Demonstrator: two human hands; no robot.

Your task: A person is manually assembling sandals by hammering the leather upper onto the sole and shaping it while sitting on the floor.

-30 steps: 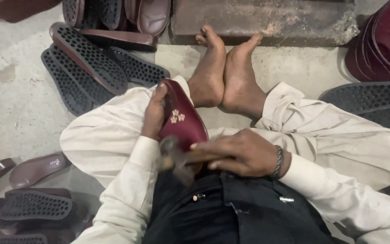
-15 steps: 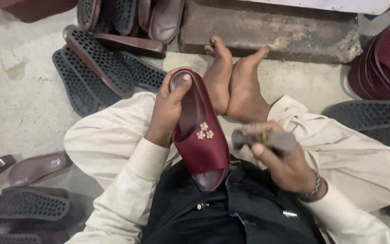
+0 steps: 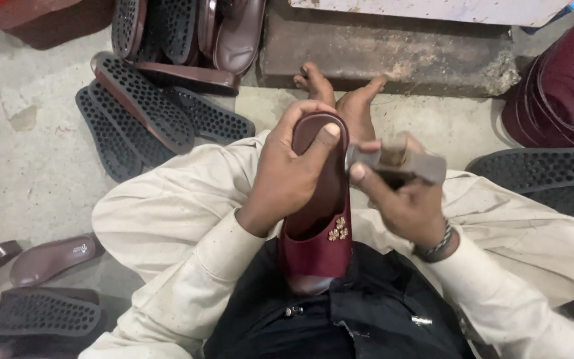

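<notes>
You've got the maroon slipper propped on your lap, heel end pointing at your feet and the strap with the little gold flower trim closest to your belly. Your left hand is wrapped around the heel part, thumb pressed onto the insole. Your right hand is clenched on a small hammer, its grey head sitting just beside the slipper's right edge, blurred a bit so I can't tell if it's touching.

Progress-wise, I'd say this one looks nearly put together: upper, insole and sole all seem joined, so you're likely at the tapping-down stage. Plenty left though, going by the loose black studded soles piled on the concrete floor to your left and the bare maroon insole lying near your knee.
</notes>
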